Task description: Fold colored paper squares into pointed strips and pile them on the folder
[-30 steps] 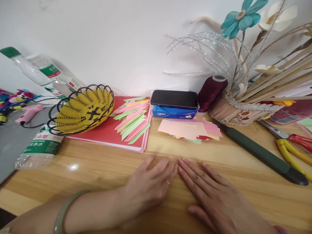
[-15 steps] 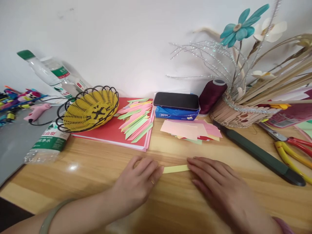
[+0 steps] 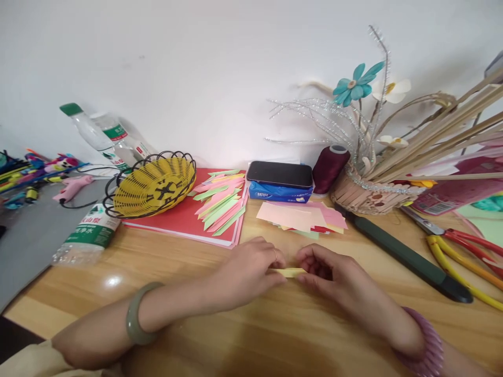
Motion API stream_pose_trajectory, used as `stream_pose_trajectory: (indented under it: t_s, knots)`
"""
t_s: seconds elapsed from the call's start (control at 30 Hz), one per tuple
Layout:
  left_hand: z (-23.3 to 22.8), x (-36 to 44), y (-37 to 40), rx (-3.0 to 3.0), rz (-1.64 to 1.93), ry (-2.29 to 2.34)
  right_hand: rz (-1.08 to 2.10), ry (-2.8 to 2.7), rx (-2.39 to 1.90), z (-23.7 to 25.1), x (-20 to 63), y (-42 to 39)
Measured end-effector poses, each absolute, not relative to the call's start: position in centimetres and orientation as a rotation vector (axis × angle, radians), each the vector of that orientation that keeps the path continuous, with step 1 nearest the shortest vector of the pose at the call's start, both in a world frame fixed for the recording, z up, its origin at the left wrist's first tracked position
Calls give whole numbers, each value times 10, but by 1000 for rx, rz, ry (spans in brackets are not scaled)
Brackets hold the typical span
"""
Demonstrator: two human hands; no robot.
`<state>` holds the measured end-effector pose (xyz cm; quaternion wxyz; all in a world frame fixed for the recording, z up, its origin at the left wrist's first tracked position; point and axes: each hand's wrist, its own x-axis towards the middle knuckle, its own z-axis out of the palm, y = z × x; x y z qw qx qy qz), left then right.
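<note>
**Desk:** Yellow paper strip [image 3: 290, 272] between two bare hands, mid-frame on the wooden worktop [image 3: 165, 272]. Where does the work stand?

**Operator:** From my remote seat, I judge it partway. I see the left hand [image 3: 251, 264] and the right hand [image 3: 332, 272] each pinching one end of the narrow strip, low over the worktop and just in front of the loose stack of pastel paper sheets [image 3: 301, 217]. Each grip is closed on the strip, fingers curled tight.

**Desk:** And what looks finished?

**Operator:** A fan of pointed pink, green and yellow folded pieces [image 3: 220, 201] lies on the red folder [image 3: 173, 220], beside the yellow wire basket [image 3: 155, 180]. I take those as completed ones. This strip looks folded lengthwise but not yet pointed, though the fingers hide its ends, so I cannot say for sure.

**Desk:** What remains?

**Operator:** By my reading, shaping this strip, then the uncut sheets. The scissors [image 3: 463, 243] rest untouched at far right.
</note>
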<state>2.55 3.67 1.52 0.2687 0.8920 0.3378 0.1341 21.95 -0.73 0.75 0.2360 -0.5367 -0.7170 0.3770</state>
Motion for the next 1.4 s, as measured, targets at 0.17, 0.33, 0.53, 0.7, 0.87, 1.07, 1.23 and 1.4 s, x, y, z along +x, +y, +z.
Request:
stream_pose_trajectory:
  t_s: [0.17,0.33,0.53,0.7,0.87,1.07,1.23,1.4]
  knots:
    - [12,30,37,1679,369,946,1080,-1897,-1424,10,223,-7]
    - [14,33,36,1507,207,869,1075,-1895,-1407,14,222,-9]
    - [16,32,35,1538,257,869,1014,-1936,-1395,15,221,-11]
    - [18,31,34,1675,232,848,1002,-1985,-1392,18,221,-13]
    - [19,32,31,1733,200,817,912,-2065,-1386,23,217,-13]
    - [22,30,35,1614,148,731,975,-2083,-1392,23,223,-8]
    - [20,26,36,1398,185,790,1037,-2003,-1477,24,232,-6]
    - [18,18,37,1422,165,784,1111,-2002,-1494,24,246,-5]
